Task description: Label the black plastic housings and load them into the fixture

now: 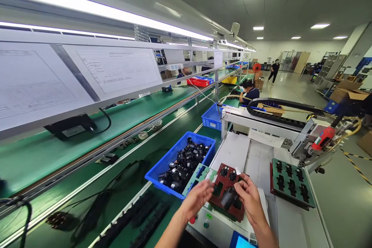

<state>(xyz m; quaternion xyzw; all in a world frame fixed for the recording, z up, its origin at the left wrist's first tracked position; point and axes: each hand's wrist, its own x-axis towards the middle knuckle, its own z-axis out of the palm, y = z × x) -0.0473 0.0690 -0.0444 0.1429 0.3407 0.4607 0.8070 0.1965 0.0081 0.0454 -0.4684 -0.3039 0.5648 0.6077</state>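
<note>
My right hand (250,197) grips a black ribbed housing (229,198) with its thumb and fingers, over the front of a red-brown fixture (240,214). To its left, my left hand (199,198) is empty, its fingers stretched out and slightly bent. Small black parts (224,171) sit in the back pockets of the fixture, and at least one pocket nearer me shows dark. A pale green plate (194,183) lies between the fixture and a blue bin (151,180). Something small and white (238,171) shows just behind my right fingertips; I cannot make out what it is.
Many black housings (188,159) fill the blue bin. At right, a green-topped fixture (293,184) holding black parts stands on the machine bed, below a red screwdriver head (323,138). Black strips (145,217) lie on the green bench. A co-worker (251,92) sits further along.
</note>
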